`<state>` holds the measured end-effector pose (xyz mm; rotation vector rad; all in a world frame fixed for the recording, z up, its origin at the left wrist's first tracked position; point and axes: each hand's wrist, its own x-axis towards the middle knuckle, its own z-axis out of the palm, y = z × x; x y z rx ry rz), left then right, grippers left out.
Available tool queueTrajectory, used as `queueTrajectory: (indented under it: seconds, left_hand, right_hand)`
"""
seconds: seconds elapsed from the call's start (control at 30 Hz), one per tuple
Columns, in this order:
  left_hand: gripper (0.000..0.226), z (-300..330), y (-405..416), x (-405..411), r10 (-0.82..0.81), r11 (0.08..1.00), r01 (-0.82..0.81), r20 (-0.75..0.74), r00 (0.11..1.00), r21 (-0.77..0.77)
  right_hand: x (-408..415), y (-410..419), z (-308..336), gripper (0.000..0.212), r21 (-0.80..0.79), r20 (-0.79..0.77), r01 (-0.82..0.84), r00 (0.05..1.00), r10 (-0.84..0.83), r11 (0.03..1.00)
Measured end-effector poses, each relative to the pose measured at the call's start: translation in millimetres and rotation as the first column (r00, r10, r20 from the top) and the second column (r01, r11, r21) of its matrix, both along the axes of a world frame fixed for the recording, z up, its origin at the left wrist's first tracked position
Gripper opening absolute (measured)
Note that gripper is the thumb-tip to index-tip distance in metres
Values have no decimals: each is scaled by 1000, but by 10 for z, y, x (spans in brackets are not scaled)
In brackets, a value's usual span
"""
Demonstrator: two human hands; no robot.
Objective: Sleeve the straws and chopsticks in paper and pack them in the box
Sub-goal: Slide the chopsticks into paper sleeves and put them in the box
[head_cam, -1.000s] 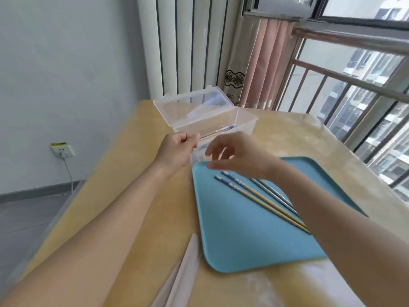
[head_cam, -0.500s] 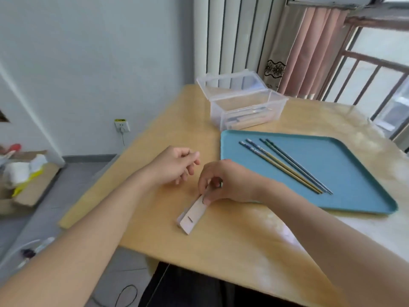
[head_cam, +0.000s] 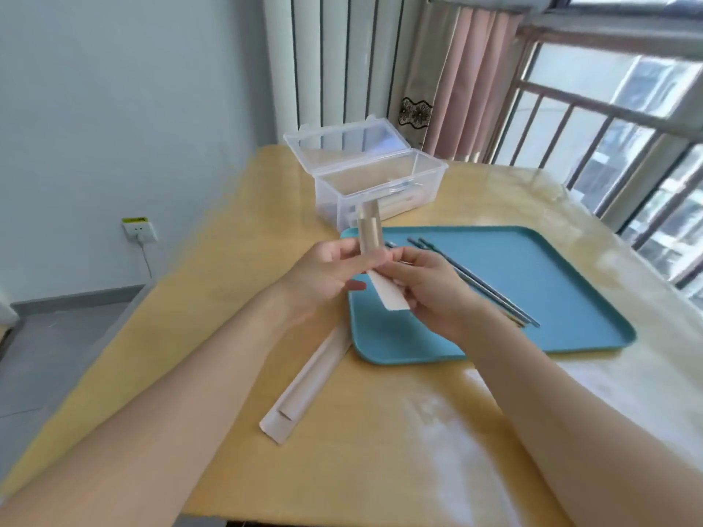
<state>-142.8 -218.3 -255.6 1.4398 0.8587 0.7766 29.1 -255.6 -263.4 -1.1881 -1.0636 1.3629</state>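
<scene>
Sleeve [head_cam: 371, 237] is lifted between both hands at the tray's [head_cam: 532, 336] ten o'clock corner; left hand [head_cam: 323, 271] and right hand [head_cam: 426, 287] each pinch it. Sticks [head_cam: 490, 287] lie on the tray, box [head_cam: 380, 180] open at twelve, spare sleeves [head_cam: 304, 389] at seven. I'd spread the mouth wide first, then feed one pair straight in.

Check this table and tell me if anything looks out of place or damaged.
Nothing stands out. Both hands, left hand and right hand, hold a paper sleeve; spare sleeves lie on the table, chopsticks on the tray, box open.
</scene>
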Motion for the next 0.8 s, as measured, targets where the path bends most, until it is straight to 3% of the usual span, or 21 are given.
queueTrajectory:
  seconds: [0.03,0.1,0.17,0.23,0.27,0.3,0.37,0.5,0.67,0.73,0.8]
  left_hand:
    - [25,-26,21,139,25,1000,-25,48,999,-13]
    - [24,-90,44,286,125,990,-114,140,982,-82]
    - [30,-151,99,332,160,984,-146,157,975,-99]
    - [30,-193,134,322,155,983,-131,197,968,-129]
    - [31,-193,129,281,148,982,-119,207,967,-145]
    - [32,-183,125,281,134,982,-101,214,968,-157]
    - [33,-161,103,251,103,982,-67,207,973,-176]
    - [33,-115,33,204,128,968,-65,257,958,-243]
    - [34,-83,-33,228,157,971,-122,165,974,-207]
    - [34,-77,-25,238,151,974,-125,131,980,-189]
    - [35,-77,-13,240,129,979,-112,97,987,-171]
  right_hand:
    - [-4,-18,-23,18,-9,8,18,1000,-18,1000]
    - [31,-44,-8,16,7,69,38,997,-39,999]
    - [258,-33,26,19,145,342,149,920,-191,978]
    - [602,-13,32,16,355,679,228,604,-418,907]
    - [706,-28,22,15,373,783,191,460,-419,908]
    - [798,-35,-2,16,333,856,140,370,-361,932]
    - [848,-2,-92,17,227,919,73,313,-239,971]
    - [782,66,-87,15,222,929,33,297,-221,975]
    - [720,85,-76,16,170,954,-27,254,-158,985]
    - [704,82,-38,17,251,885,20,400,-238,968]
    - [700,44,49,14,295,612,172,721,-324,940]
